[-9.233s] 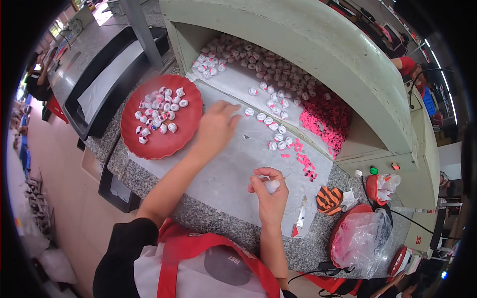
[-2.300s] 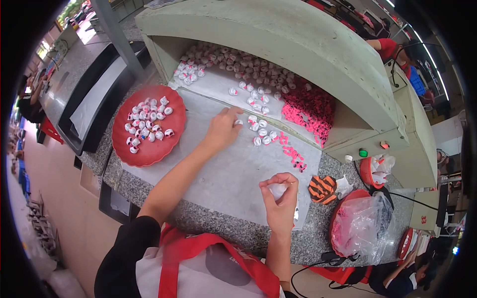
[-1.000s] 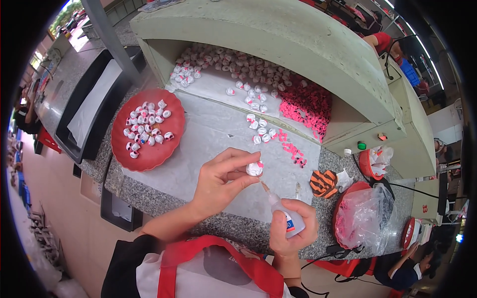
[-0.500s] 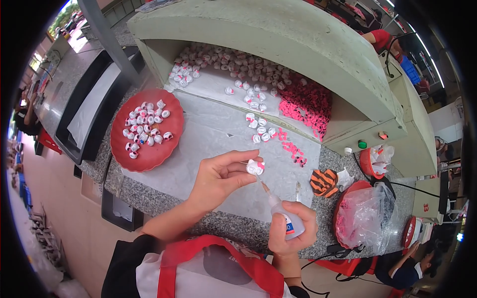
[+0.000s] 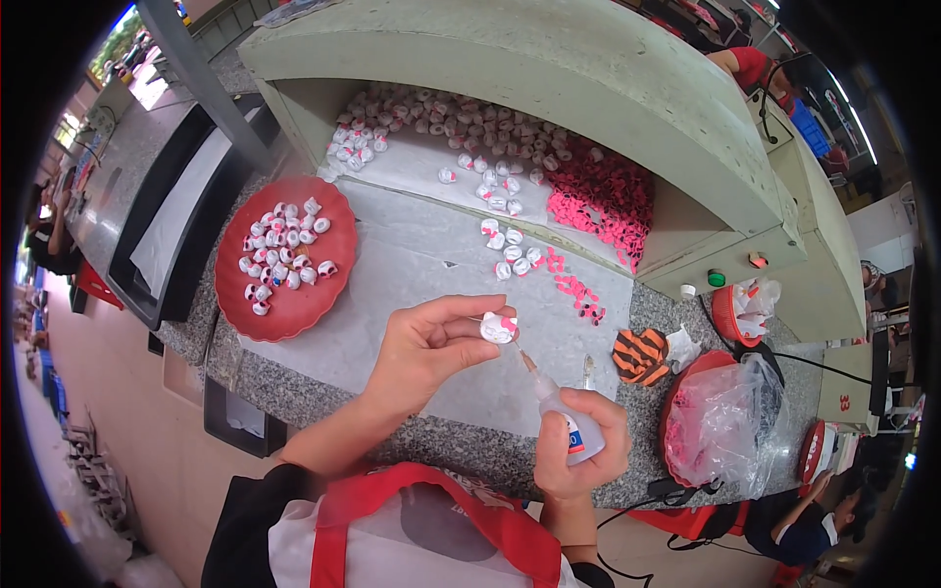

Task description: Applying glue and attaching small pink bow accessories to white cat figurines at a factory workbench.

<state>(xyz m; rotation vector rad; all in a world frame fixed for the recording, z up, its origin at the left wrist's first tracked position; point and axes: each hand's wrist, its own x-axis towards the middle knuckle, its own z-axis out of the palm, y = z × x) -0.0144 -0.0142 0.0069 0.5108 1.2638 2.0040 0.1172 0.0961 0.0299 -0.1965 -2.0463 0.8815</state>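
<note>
Between the thumb and fingers of my left hand (image 5: 426,343) is a small white figure head (image 5: 497,328) with a pink patch. My right hand (image 5: 585,446) grips a translucent squeeze bottle (image 5: 573,428) with a thin needle tip, its point close by the head; I cannot tell whether they touch. Several white heads (image 5: 513,253) lie on the white paper (image 5: 402,265) beyond my hands, beside small pink pieces (image 5: 578,294). At the left, a red scalloped plate (image 5: 330,279) bears many white heads with pink parts.
A pale green cabinet (image 5: 529,59) arches over piles of white heads and pink pieces (image 5: 603,211). To the right lie an orange-and-black striped cloth (image 5: 642,356), a clear plastic bag (image 5: 750,416) on a red dish, and a small red basket (image 5: 725,314). A black tray (image 5: 147,284) stands far left.
The white head has turned in my left fingers, so its pink patch now sits differently. The bottle has shifted slightly right. The whole view has moved a little.
</note>
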